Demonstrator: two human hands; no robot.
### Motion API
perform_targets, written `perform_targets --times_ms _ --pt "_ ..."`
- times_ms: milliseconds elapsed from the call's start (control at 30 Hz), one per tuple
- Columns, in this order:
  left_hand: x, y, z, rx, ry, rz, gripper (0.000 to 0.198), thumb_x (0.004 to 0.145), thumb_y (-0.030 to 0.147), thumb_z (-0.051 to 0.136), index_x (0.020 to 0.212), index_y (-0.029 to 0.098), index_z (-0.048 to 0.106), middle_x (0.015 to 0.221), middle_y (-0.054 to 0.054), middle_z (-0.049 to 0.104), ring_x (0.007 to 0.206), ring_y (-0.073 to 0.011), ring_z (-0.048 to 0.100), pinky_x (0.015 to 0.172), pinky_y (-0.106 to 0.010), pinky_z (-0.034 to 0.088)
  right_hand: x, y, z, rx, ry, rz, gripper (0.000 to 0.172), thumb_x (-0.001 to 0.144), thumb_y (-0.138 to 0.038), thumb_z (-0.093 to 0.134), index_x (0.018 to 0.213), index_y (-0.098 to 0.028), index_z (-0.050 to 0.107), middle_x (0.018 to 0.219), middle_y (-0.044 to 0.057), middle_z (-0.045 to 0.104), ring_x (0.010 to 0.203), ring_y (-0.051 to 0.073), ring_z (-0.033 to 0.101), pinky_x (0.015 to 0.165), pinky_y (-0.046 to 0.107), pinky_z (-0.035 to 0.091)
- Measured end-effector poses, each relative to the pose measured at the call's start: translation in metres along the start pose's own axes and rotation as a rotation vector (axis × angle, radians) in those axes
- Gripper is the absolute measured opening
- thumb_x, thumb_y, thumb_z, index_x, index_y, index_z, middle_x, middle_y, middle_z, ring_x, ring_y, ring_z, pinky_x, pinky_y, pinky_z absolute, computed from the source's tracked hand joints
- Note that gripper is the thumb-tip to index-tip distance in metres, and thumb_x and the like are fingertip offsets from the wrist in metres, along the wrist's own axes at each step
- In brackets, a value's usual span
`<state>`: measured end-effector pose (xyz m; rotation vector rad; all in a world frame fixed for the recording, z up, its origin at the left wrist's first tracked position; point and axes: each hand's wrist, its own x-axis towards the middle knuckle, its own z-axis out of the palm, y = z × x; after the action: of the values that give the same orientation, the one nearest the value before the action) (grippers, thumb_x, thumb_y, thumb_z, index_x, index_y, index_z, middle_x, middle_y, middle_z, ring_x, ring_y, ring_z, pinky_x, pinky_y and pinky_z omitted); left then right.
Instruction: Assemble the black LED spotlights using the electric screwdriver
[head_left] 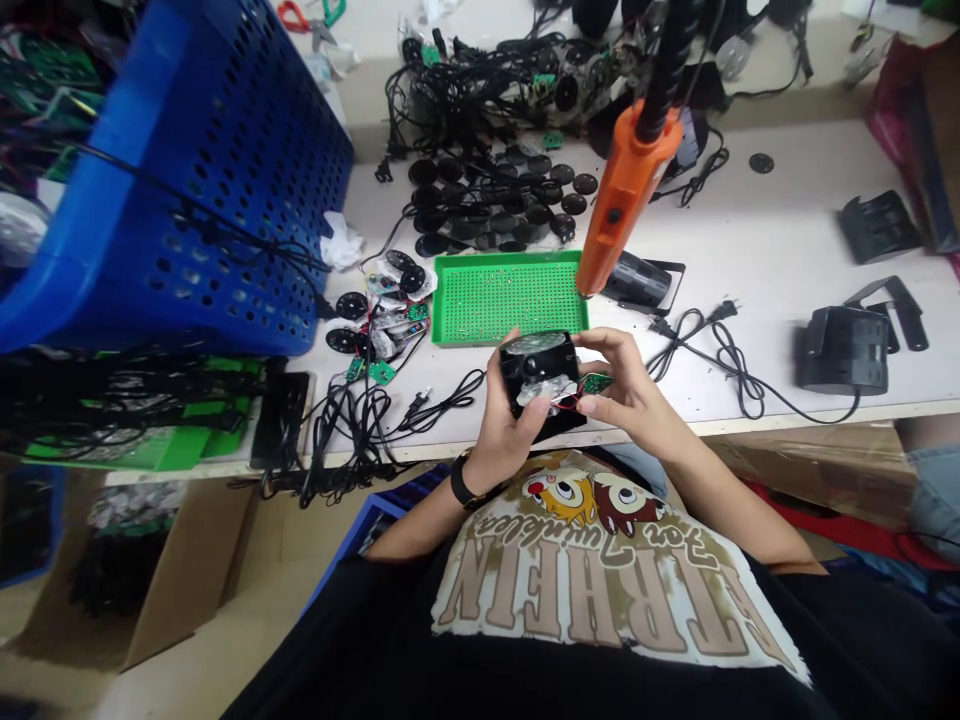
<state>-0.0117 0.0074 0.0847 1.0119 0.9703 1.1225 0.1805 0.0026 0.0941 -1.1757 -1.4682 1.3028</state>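
Observation:
Near the table's front edge, my left hand [506,420] is wrapped round the left side of a black housing [536,365], its thumb on a clear plastic part [546,390] at the near side. My right hand [626,385] is at the housing's right side, its thumb and fingers pinched on a small green circuit board [596,383] with red wires. Just beyond the housing lies a green perforated tray [510,258] with tiny metal pieces in it. An orange electric screwdriver [619,200] hangs above the tray's right end, its tip pointing down.
A blue basket [217,180] stands at the left. Black discs [495,200] and tangled cables [457,100] lie beyond the tray. Circuit boards with wires [382,330] are left of it. At the right are a corded black housing [844,350] and another black part [881,228].

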Motion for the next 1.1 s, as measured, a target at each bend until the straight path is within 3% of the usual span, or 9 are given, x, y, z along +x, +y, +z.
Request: perform_targets --times_ms 100,200,300,533,867,967,1100 --pt "-0.002 0.002 0.000 0.023 -0.074 0.061 0.081 0.089 0.050 0.077 0.157 0.027 0.041 0.154 -0.012 0.054 0.144 -0.0329 0.051 0.126 -0.044 0.033 -0.001 -0.006 -0.002 0.024 -0.011 0.046 0.080 0.086 -0.045 0.080 0.151 -0.032 0.035 0.151 0.011 0.055 0.118 0.021 0.064 0.094 0.035 0.055" --pt "-0.003 0.005 0.003 -0.015 -0.064 0.043 0.088 0.081 0.052 0.084 0.155 0.024 0.044 0.154 -0.015 0.054 0.145 -0.0363 0.049 0.127 -0.046 0.031 -0.001 -0.015 -0.004 0.024 -0.068 0.086 0.060 0.087 -0.044 0.079 0.140 -0.026 0.057 0.131 0.008 0.070 0.115 0.023 0.066 0.096 0.037 0.055" --pt "-0.003 0.007 0.004 -0.046 -0.034 -0.004 0.092 0.076 0.051 0.087 0.153 0.021 0.047 0.151 -0.016 0.056 0.145 -0.0385 0.049 0.128 -0.047 0.028 -0.001 -0.019 -0.006 0.065 -0.076 0.148 0.050 0.086 -0.043 0.080 0.131 -0.026 0.067 0.117 0.005 0.076 0.106 0.022 0.069 0.092 0.037 0.057" --pt "-0.005 0.004 0.003 0.041 -0.107 0.057 0.082 0.086 0.044 0.080 0.155 0.023 0.043 0.155 -0.014 0.053 0.143 -0.0350 0.049 0.127 -0.046 0.030 0.001 -0.014 -0.007 0.197 -0.060 0.205 0.048 0.079 -0.036 0.087 0.123 -0.025 0.073 0.116 0.004 0.079 0.106 0.022 0.071 0.097 0.037 0.058" --pt "-0.001 0.000 0.005 0.025 -0.085 -0.081 0.075 0.090 0.046 0.077 0.154 0.025 0.043 0.153 -0.011 0.055 0.143 -0.0308 0.050 0.126 -0.042 0.032 0.014 -0.003 -0.004 0.287 -0.022 0.266 0.043 0.071 -0.035 0.090 0.110 -0.024 0.078 0.109 0.002 0.080 0.105 0.021 0.070 0.101 0.038 0.053" --pt "0.001 -0.008 0.008 -0.098 -0.030 -0.171 0.071 0.090 0.044 0.077 0.152 0.029 0.045 0.151 -0.009 0.057 0.141 -0.0293 0.054 0.122 -0.043 0.039 0.016 0.003 -0.004 0.275 -0.014 0.295 0.040 0.074 -0.039 0.088 0.108 -0.022 0.079 0.106 0.002 0.079 0.100 0.020 0.069 0.097 0.037 0.054" --pt "0.010 -0.007 0.011 -0.292 0.031 -0.266 0.067 0.084 0.049 0.081 0.141 0.027 0.055 0.135 -0.008 0.070 0.129 -0.0307 0.065 0.112 -0.045 0.051 0.013 0.002 -0.011 0.284 -0.022 0.336 0.053 0.083 -0.056 0.079 0.126 -0.026 0.073 0.112 0.005 0.077 0.095 0.020 0.070 0.074 0.031 0.058"
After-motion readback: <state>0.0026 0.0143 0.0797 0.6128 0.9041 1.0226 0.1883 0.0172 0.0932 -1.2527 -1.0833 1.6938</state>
